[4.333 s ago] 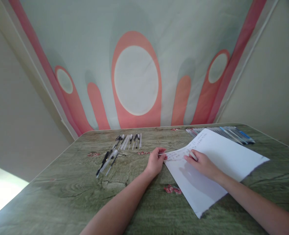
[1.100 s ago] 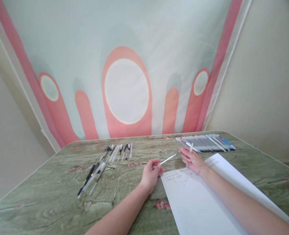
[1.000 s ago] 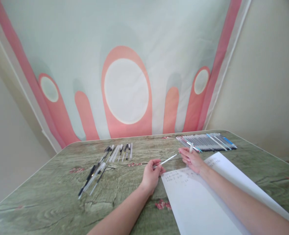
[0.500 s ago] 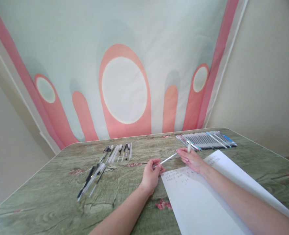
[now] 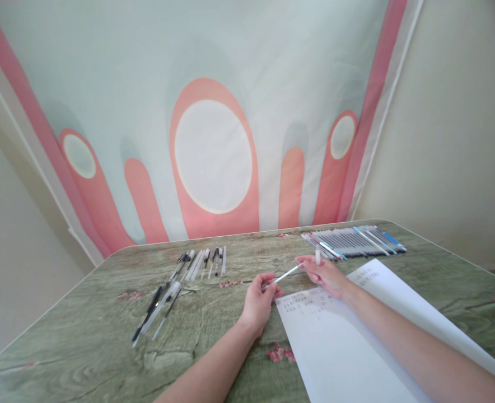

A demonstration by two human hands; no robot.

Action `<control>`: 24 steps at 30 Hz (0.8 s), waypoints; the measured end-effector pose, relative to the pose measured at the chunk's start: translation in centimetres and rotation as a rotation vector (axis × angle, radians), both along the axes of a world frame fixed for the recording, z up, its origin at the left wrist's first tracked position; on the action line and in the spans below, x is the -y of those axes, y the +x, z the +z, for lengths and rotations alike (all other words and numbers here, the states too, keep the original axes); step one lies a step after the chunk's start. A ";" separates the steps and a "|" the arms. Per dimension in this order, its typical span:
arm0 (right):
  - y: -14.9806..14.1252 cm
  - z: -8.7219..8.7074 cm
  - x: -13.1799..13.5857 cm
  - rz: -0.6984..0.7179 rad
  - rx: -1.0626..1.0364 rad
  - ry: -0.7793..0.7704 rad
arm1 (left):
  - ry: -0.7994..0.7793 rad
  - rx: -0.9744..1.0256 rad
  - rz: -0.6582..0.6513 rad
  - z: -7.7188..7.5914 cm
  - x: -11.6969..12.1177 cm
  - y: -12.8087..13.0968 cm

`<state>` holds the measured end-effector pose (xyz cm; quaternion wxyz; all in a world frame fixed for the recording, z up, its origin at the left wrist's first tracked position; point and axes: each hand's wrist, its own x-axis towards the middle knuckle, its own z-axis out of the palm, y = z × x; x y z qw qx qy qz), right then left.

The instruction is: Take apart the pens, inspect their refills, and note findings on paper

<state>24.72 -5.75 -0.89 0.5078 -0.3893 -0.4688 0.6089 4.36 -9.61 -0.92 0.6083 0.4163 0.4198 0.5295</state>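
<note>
Left of the paper (image 5: 331, 347), the left hand (image 5: 261, 299) is pinching a rod (image 5: 288, 273); at its far edge, the right hand (image 5: 326, 276) is gripping a tube (image 5: 318, 256), fingers meeting the rod (steadiness should be helping).

backdrop (image 5: 314, 56): pale grey-green sheet behind the table (image 5: 83, 341); pink strip (image 5: 27, 103) down its left side; matching strip (image 5: 379, 73) down its right;
middle arch (image 5: 195, 220): large and coral, around a white oval (image 5: 214, 157);
narrow arches (image 5: 292, 184): one on each side of the large one, rounded on top;
outer arches (image 5: 331, 179): pale disc (image 5: 342, 137) near each top;
tabletop: greenish wood-grain pattern; red flower prints (image 5: 280, 352) scattered over it;
right wall (image 5: 449, 140): plain, beige
</note>
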 end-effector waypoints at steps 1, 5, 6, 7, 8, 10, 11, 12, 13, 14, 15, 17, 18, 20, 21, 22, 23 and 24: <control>0.1 0.0 -0.1 -0.004 -0.045 -0.006 | 0.000 -0.003 0.001 0.0 0.0 0.0; 0.7 0.0 -0.9 -0.086 -0.278 -0.045 | 0.005 -0.019 -0.002 0.1 0.1 0.0; 0.9 0.0 -1.1 -0.107 -0.332 -0.049 | 0.010 -0.026 -0.001 0.1 0.1 0.0; 1.0 0.0 -1.3 -0.130 -0.376 -0.046 | 0.017 -0.033 -0.001 0.1 0.1 0.0; 1.2 -0.1 -1.4 -0.156 -0.406 -0.041 | 0.024 -0.041 -0.003 0.1 0.1 0.0; 1.4 -0.4 -1.5 -0.209 -0.430 -0.030 | 0.038 -0.058 -0.006 0.0 0.1 0.0; 1.4 -0.5 -1.5 -0.234 -0.429 -0.024 | 0.042 -0.065 -0.006 0.0 0.1 0.0; 1.4 -0.6 -1.5 -0.256 -0.424 -0.017 | 0.044 -0.072 -0.006 0.0 0.1 0.0; 1.4 -0.7 -1.5 -0.273 -0.418 -0.009 | 0.044 -0.078 -0.007 -0.1 0.1 0.0; 1.3 -0.7 -1.5 -0.287 -0.413 0.002 | 0.043 -0.085 -0.007 -0.1 0.1 0.0; 1.3 -0.7 -1.4 -0.297 -0.408 0.013 | 0.043 -0.091 -0.008 -0.1 0.2 0.0; 1.1 -0.6 -1.3 -0.299 -0.401 0.027 | 0.044 -0.099 -0.013 -0.1 0.1 -0.1; 1.1 -0.5 -1.3 -0.293 -0.400 0.029 | 0.046 -0.100 -0.014 -0.1 0.1 -0.1; 1.0 -0.3 -1.2 -0.276 -0.398 0.023 | 0.047 -0.098 -0.013 -0.1 0.1 -0.1; 1.0 -0.2 -1.1 -0.267 -0.395 0.017 | 0.047 -0.096 -0.012 -0.1 0.1 -0.1; 0.9 -0.1 -1.1 -0.259 -0.392 0.012 | 0.045 -0.094 -0.009 -0.1 0.1 -0.1; 0.9 0.0 -1.0 -0.252 -0.388 0.009 | 0.042 -0.091 -0.009 -0.1 0.1 -0.1; 0.8 0.1 -0.9 -0.244 -0.382 0.009 | 0.041 -0.088 -0.009 -0.1 0.1 0.0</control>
